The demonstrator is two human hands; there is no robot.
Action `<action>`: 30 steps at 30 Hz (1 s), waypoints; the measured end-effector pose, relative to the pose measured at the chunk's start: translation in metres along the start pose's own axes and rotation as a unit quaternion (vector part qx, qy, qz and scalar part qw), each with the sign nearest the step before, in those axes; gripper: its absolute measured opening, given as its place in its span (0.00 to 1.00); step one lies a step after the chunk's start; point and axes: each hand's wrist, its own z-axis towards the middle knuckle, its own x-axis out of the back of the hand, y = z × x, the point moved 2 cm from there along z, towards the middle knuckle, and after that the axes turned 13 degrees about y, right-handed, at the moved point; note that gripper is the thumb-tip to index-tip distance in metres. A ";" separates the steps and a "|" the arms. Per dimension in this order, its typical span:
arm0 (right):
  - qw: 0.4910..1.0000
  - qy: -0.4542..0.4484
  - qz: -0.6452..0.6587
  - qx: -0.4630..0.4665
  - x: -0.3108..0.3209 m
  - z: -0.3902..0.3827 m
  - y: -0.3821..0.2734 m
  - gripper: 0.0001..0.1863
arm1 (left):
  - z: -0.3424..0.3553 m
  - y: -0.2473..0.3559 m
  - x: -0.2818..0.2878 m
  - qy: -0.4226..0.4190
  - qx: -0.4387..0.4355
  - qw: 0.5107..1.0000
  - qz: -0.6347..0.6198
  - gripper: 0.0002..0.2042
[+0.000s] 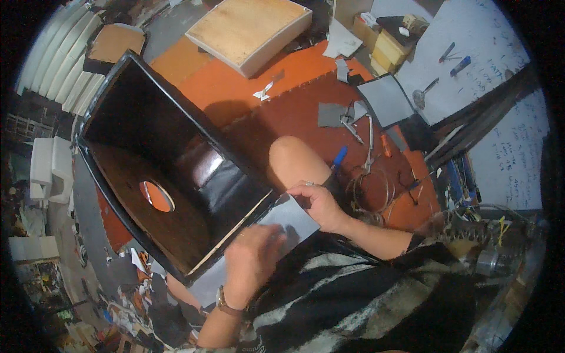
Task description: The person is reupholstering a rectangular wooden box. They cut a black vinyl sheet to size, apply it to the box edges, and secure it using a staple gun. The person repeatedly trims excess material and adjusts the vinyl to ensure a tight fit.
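A black box-like shell with an open top tilts in front of me, a round hole in its brown inner panel. Along its near edge lies a strip of grey sheet material. My right hand, a ring on one finger, is closed on the sheet's upper right corner by the shell's corner. Over the middle of the strip is my left hand, with a watch at the wrist. Its fingers are smeared by motion, so I cannot make out whether they grip the sheet.
A wooden-topped block sits on the orange mat at the back. Scissors, an orange-handled tool and a coil of wire lie to the right. Scraps clutter the floor at left. My bare knee is beyond the shell's corner.
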 end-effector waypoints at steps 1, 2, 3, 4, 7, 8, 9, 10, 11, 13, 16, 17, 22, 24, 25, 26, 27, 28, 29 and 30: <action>1.000 -0.007 0.008 0.008 0.001 0.002 -0.002 0.19 | 0.008 -0.005 0.001 0.051 -0.005 0.998 0.027 0.09; 1.000 -0.011 0.018 -0.014 0.002 0.003 -0.003 0.17 | 0.017 -0.009 0.000 0.101 -0.010 0.993 0.053 0.09; 0.999 -0.016 0.029 -0.036 0.003 0.003 -0.005 0.16 | 0.026 -0.012 -0.003 0.133 -0.003 0.991 0.033 0.11; 0.997 -0.021 0.041 -0.055 0.002 0.004 -0.006 0.15 | 0.031 -0.014 -0.006 0.130 -0.011 0.991 0.032 0.11; 0.984 0.025 0.080 -0.157 0.002 0.004 -0.003 0.14 | 0.037 -0.014 -0.017 0.118 -0.027 0.992 0.040 0.11; 0.966 0.030 0.115 -0.229 0.004 0.003 -0.002 0.17 | 0.036 -0.013 -0.018 0.118 -0.044 0.990 0.058 0.11; 0.941 0.036 0.148 -0.301 0.008 0.003 -0.011 0.21 | 0.034 -0.013 -0.020 0.116 -0.059 0.989 0.075 0.11; 0.910 0.041 0.181 -0.372 0.011 0.003 -0.020 0.25 | 0.031 -0.012 -0.022 0.114 -0.074 0.986 0.092 0.12; 0.871 0.046 0.212 -0.440 0.013 0.002 -0.023 0.29 | 0.029 -0.013 -0.025 0.116 -0.083 0.984 0.103 0.13; 0.920 -0.029 0.142 -0.364 0.013 0.007 -0.019 0.27 | 0.024 -0.012 -0.028 0.120 -0.101 0.979 0.127 0.15; 0.967 -0.031 0.071 -0.241 0.004 0.007 -0.004 0.23 | 0.017 -0.005 -0.031 0.079 -0.109 0.974 0.180 0.22; 0.979 -0.012 0.053 -0.199 0.002 0.006 -0.001 0.22 | 0.015 -0.002 -0.031 0.070 -0.105 0.974 0.187 0.23; 0.992 -0.012 -0.044 -0.116 0.004 0.018 -0.010 0.14 | 0.000 0.002 -0.035 0.071 -0.059 0.981 0.172 0.30; 0.990 -0.030 -0.070 -0.122 0.003 0.022 -0.016 0.12 | -0.005 0.002 -0.037 0.064 -0.058 0.979 0.182 0.33; 0.986 -0.044 -0.081 -0.140 0.004 0.023 -0.019 0.11 | -0.006 0.002 -0.038 0.060 -0.058 0.979 0.187 0.34; 0.981 -0.059 -0.092 -0.159 0.003 0.023 -0.020 0.10 | -0.008 0.002 -0.040 0.057 -0.056 0.977 0.196 0.35; 0.984 -0.061 -0.078 -0.146 0.004 0.022 -0.019 0.10 | -0.010 0.002 -0.042 0.054 -0.053 0.976 0.205 0.36; 0.987 -0.064 -0.064 -0.134 0.004 0.021 -0.017 0.10 | -0.011 0.003 -0.044 0.051 -0.051 0.974 0.215 0.38; 0.989 -0.066 -0.049 -0.121 0.004 0.020 -0.015 0.09 | -0.012 0.004 -0.045 0.051 -0.048 0.974 0.214 0.38; 0.991 -0.048 -0.043 -0.120 0.004 0.019 -0.012 0.10 | -0.013 0.005 -0.046 0.050 -0.045 0.974 0.215 0.39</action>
